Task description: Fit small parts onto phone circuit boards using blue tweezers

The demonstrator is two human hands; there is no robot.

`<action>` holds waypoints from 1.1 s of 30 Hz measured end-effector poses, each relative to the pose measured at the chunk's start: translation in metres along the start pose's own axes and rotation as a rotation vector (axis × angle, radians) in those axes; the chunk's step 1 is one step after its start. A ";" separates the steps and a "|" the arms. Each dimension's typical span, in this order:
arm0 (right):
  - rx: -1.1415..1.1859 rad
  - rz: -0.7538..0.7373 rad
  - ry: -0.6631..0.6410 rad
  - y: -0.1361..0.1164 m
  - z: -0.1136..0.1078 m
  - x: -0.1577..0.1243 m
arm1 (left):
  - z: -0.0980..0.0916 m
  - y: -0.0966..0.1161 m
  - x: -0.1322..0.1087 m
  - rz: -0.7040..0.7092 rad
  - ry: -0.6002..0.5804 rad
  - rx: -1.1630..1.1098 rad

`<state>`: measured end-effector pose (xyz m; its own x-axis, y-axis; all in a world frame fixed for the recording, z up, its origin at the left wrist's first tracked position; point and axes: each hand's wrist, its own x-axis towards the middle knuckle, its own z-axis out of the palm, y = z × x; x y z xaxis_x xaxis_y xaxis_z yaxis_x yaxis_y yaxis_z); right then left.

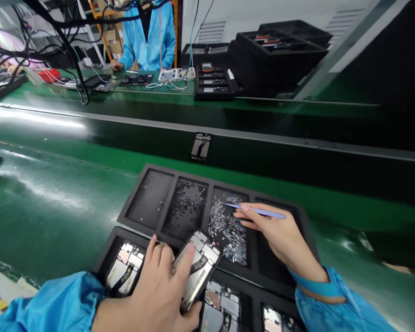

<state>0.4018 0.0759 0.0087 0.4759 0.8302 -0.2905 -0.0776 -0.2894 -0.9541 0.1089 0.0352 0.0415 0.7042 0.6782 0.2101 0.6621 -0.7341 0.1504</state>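
My left hand [159, 286] grips an opened phone [202, 263], tilted above the trays, its inner parts facing up. In my right hand [280, 230] is a pair of blue tweezers [266, 212], pinched between thumb and fingers. The tweezers' tip points left over a compartment with many tiny silvery parts in a black tray [210, 177]. Small dark pieces [186, 203] are spread in the compartment to its left. Below, nearer to me, a second black tray holds more opened phones, one [126, 267] left of my hand and another [221, 306] under the held phone.
Beyond the tray, one opened phone [201, 146] lies on the dark green belt [152, 143]. Across it, a person in a blue jacket [148, 37] is at the far bench. Black trays [280, 60] are stacked at the back right. Cables [69, 41] hang at upper left.
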 end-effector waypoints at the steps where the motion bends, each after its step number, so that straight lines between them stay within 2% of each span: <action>1: -0.004 -0.006 -0.002 0.000 0.000 0.000 | 0.003 0.001 -0.001 0.045 -0.011 0.057; 5: -0.023 -0.043 -0.016 0.002 0.001 0.003 | 0.010 0.008 -0.004 0.214 -0.071 0.210; 8: -0.047 -0.076 -0.029 0.005 0.001 0.004 | 0.013 0.011 0.001 0.311 0.018 0.210; 11: -0.069 -0.110 -0.028 0.004 -0.002 0.001 | 0.014 0.006 0.011 0.417 0.131 0.104; 12: -0.082 -0.126 -0.024 0.002 -0.005 -0.003 | 0.014 0.003 0.014 0.464 0.150 0.064; 14: -0.172 -0.226 -0.051 -0.001 -0.011 -0.015 | 0.017 -0.002 0.016 0.513 0.112 0.037; 16: -0.311 -0.375 -0.179 -0.005 -0.016 -0.030 | 0.021 -0.005 0.014 0.505 0.061 0.069; 18: -0.403 -0.479 -0.350 -0.007 -0.017 -0.043 | 0.024 -0.006 0.011 0.502 0.057 0.081; 21: -0.410 -0.489 -0.499 -0.006 -0.011 -0.055 | 0.019 -0.010 0.014 0.548 0.111 0.039; 24: -0.415 -0.514 -0.551 -0.002 -0.003 -0.056 | 0.006 -0.026 0.034 0.673 0.096 0.001; 27: -0.398 -0.533 -0.559 0.001 0.000 -0.053 | -0.003 -0.051 0.061 0.831 0.044 -0.025; 30: -0.385 -0.542 -0.569 0.004 -0.001 -0.051 | 0.001 -0.075 0.081 0.908 0.021 -0.065; 33: -0.370 -0.541 -0.568 0.004 -0.001 -0.050 | 0.012 -0.088 0.088 0.905 -0.004 -0.098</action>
<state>0.3784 0.0323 0.0192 -0.1525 0.9822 0.1099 0.3698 0.1598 -0.9153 0.1155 0.1601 0.0349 0.9453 -0.1585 0.2850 -0.1687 -0.9856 0.0113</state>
